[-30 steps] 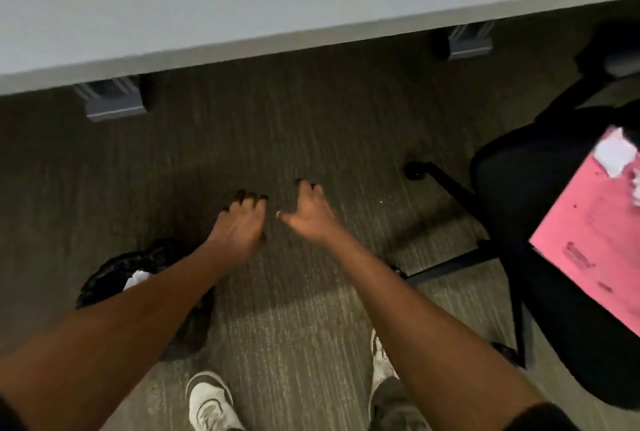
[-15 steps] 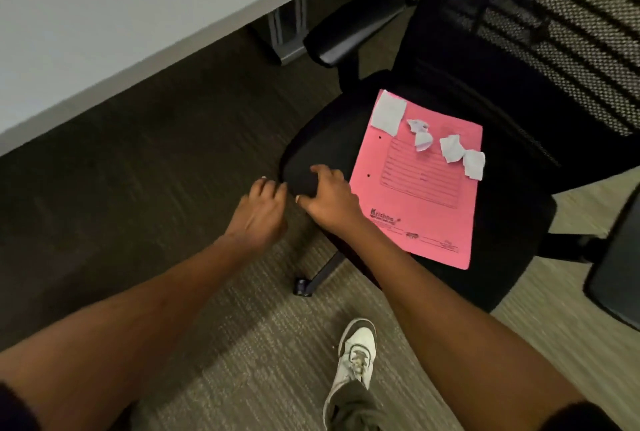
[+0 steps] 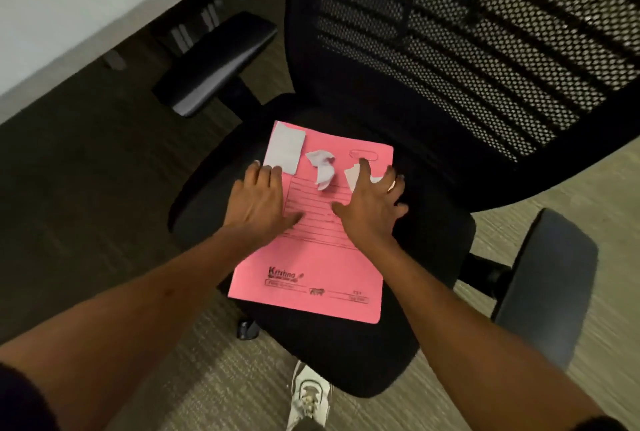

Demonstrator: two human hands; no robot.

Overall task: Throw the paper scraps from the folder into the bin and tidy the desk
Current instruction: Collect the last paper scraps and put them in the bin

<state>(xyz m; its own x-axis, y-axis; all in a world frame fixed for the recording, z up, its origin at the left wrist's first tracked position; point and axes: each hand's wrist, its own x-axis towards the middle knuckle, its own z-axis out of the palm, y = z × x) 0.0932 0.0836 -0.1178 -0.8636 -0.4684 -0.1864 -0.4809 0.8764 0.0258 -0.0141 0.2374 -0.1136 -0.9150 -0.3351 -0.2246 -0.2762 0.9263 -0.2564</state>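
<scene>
Paper scraps are lying on the far end of a pink folder, which is resting flat on the seat of a black office chair. On the left, the left hand is lying spread and empty, its fingertips touching the flat white scrap at the folder's far left corner. A crumpled scrap is sitting between the hands. The right hand is spreading wide over another scrap, fingers splayed, gripping nothing. A white shoe is showing on the carpet below.
</scene>
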